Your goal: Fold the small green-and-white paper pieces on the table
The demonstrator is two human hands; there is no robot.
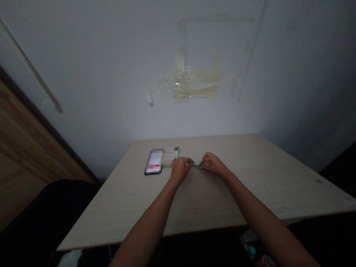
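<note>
A small, pale greenish folded piece (197, 164), perhaps paper, lies between my two hands just above the table. My left hand (181, 168) pinches its left end with thumb and finger. At the other end, my right hand (213, 165) grips it in the same way. Its exact kind is too small and dim to make out. Close by my left hand lies a printed sheet (170, 155) with rows of small pictures and a green edge. Part of that sheet is hidden behind a phone (154, 162) with a blurred screen.
The light wooden table (133, 207) reaches back to a grey wall (111, 74). Crinkled clear tape (191, 85) sticks to the wall. A wooden panel (25, 148) stands at the left. Colourful things (258, 256) show dimly below the table's front edge.
</note>
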